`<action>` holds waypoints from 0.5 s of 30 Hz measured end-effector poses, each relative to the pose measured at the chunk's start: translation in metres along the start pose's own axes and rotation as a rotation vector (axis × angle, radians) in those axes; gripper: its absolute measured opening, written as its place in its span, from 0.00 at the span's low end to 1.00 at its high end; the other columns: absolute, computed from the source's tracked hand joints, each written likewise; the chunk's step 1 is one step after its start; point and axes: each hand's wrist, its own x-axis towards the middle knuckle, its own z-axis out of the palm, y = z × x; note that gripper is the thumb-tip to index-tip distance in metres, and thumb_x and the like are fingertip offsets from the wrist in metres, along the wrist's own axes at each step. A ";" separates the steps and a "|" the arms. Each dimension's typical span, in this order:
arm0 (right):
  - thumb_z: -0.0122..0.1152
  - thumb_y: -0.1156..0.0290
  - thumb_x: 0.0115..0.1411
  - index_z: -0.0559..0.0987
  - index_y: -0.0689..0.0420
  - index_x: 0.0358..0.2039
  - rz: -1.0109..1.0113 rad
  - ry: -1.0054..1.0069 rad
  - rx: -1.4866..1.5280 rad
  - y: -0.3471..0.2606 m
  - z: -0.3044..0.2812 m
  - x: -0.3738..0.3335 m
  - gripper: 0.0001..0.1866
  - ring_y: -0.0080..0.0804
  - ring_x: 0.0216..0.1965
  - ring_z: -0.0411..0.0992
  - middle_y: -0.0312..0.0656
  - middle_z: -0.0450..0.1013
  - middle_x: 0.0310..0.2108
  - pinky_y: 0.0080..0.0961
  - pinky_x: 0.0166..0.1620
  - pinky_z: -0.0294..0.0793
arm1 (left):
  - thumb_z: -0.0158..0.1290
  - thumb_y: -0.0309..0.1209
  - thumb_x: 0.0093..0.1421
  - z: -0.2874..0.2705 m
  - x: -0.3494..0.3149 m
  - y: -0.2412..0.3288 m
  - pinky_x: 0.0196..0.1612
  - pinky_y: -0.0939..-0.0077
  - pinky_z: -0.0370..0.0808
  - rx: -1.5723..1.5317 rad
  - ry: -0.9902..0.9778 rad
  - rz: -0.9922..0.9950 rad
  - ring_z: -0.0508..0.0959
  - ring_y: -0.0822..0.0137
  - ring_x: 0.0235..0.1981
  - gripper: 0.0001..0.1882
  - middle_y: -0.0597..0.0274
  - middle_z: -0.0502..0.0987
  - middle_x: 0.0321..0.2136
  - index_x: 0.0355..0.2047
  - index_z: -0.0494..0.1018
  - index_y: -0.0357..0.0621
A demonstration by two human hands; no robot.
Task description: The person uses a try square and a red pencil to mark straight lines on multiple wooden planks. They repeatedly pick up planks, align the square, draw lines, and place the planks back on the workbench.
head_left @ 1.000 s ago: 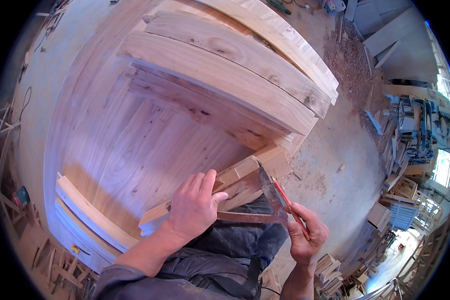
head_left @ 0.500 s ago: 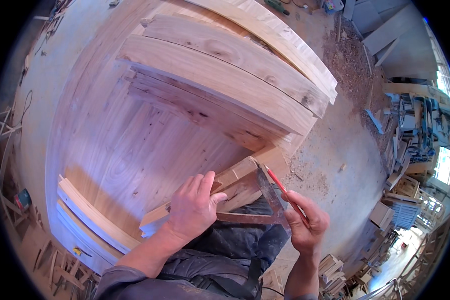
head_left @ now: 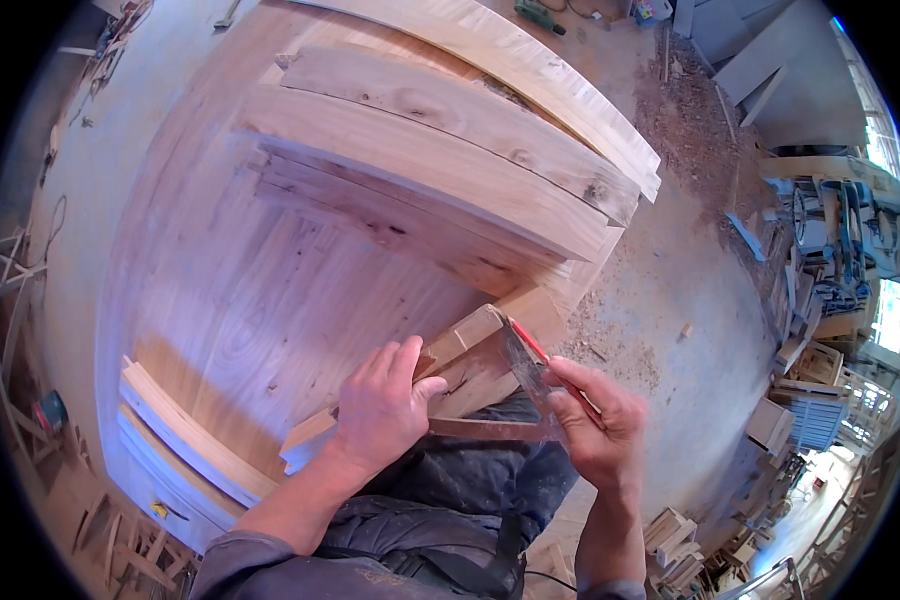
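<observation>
My left hand point(head_left: 382, 400) is closed over a narrow wooden piece point(head_left: 467, 333), fingers on its far side and thumb nearer me. The piece rests slantwise by the table's near edge, with a pencil line across it close to its right end. In my right hand point(head_left: 602, 415) is a red pencil point(head_left: 532, 342), pinched with its tip down at that end. Beneath the same hand lies a square: its metal blade point(head_left: 523, 368) reaches up to the wood's end, and its brown wooden stock point(head_left: 485, 430) runs left toward my left wrist. My fingers partly hide the square's corner.
Beyond my hands, several thick planks point(head_left: 440, 165) are stacked on the broad wooden tabletop point(head_left: 300, 270). Curved wooden strips point(head_left: 185, 425) lie at the near left. Wood scraps point(head_left: 675, 540) and a blue crate point(head_left: 808, 423) stand on the right, with sawdust point(head_left: 695, 150) on the floor.
My right hand has shifted slightly left and up, bringing the pencil tip closer against the wood's end beside the blade. The left hand keeps its hold. The whole view has tilted slightly.
</observation>
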 end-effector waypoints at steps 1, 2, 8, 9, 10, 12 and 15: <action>0.70 0.77 0.61 0.86 0.60 0.49 0.020 -0.010 -0.024 -0.001 -0.002 -0.004 0.15 0.41 0.37 0.84 0.47 0.84 0.37 0.29 0.43 0.81 | 0.69 0.33 0.58 0.000 -0.001 0.000 0.39 0.50 0.77 -0.001 0.007 0.003 0.80 0.40 0.38 0.28 0.44 0.78 0.37 0.54 0.74 0.32; 0.69 0.77 0.62 0.86 0.59 0.49 0.041 -0.020 -0.049 -0.003 -0.007 -0.011 0.15 0.41 0.38 0.84 0.48 0.84 0.37 0.30 0.43 0.81 | 0.69 0.34 0.58 -0.001 -0.001 0.000 0.39 0.50 0.77 0.003 0.002 -0.003 0.80 0.40 0.39 0.28 0.44 0.78 0.38 0.54 0.74 0.32; 0.66 0.74 0.65 0.85 0.61 0.51 0.251 -0.004 -0.196 0.005 -0.015 -0.050 0.14 0.47 0.41 0.84 0.53 0.84 0.38 0.33 0.46 0.81 | 0.69 0.34 0.59 0.001 -0.002 -0.003 0.41 0.50 0.77 -0.016 0.014 -0.002 0.80 0.39 0.40 0.27 0.44 0.79 0.39 0.54 0.74 0.33; 0.65 0.74 0.65 0.85 0.61 0.52 0.241 0.038 -0.179 0.016 -0.008 -0.056 0.15 0.48 0.41 0.84 0.54 0.84 0.40 0.34 0.47 0.81 | 0.69 0.34 0.59 0.003 -0.003 -0.004 0.41 0.50 0.77 -0.018 0.019 0.007 0.80 0.39 0.40 0.27 0.44 0.79 0.39 0.54 0.74 0.33; 0.64 0.74 0.66 0.84 0.61 0.52 0.229 0.105 -0.139 0.023 0.000 -0.060 0.15 0.49 0.42 0.83 0.54 0.83 0.41 0.35 0.47 0.81 | 0.69 0.34 0.59 0.004 -0.004 -0.005 0.41 0.50 0.77 -0.017 0.021 0.016 0.80 0.39 0.40 0.27 0.44 0.79 0.39 0.54 0.74 0.33; 0.64 0.74 0.67 0.83 0.62 0.54 0.199 0.239 -0.057 0.035 0.018 -0.068 0.16 0.51 0.44 0.82 0.55 0.83 0.44 0.37 0.48 0.80 | 0.68 0.34 0.59 0.005 -0.005 -0.008 0.41 0.50 0.77 -0.009 0.034 0.033 0.80 0.39 0.40 0.28 0.44 0.79 0.39 0.55 0.74 0.33; 0.63 0.74 0.67 0.81 0.61 0.57 0.136 0.203 -0.185 0.065 0.036 -0.079 0.18 0.53 0.47 0.80 0.54 0.81 0.47 0.40 0.51 0.79 | 0.68 0.34 0.59 -0.004 -0.012 -0.005 0.42 0.50 0.77 0.028 0.016 0.077 0.81 0.39 0.40 0.28 0.44 0.79 0.39 0.55 0.74 0.33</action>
